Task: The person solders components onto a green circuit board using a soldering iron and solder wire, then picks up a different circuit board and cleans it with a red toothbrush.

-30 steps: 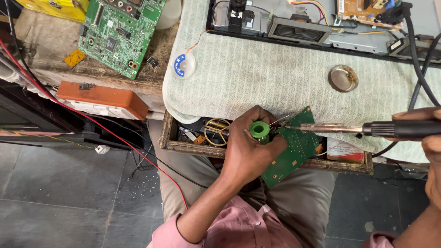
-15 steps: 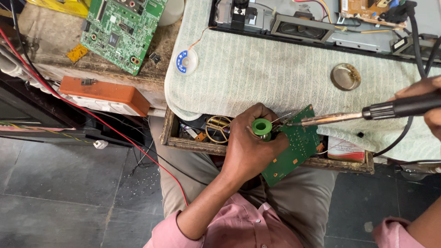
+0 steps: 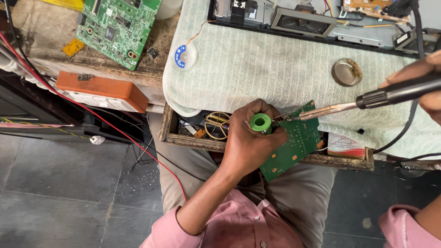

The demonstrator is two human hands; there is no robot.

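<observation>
Head view: left hand [image 3: 250, 144], fingers wrapped around green solder spool [image 3: 260, 122] and small green circuit board [image 3: 291, 144] at desk's front edge; right hand [image 3: 425, 80] grips soldering iron [image 3: 367, 98], long axis pointing left, tip touching board's top edge.

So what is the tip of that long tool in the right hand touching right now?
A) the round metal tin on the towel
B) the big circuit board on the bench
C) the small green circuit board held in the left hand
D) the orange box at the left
C: the soldering iron in the right hand meets the top edge of the small green circuit board, which the left hand grips together with a green solder spool.
</observation>
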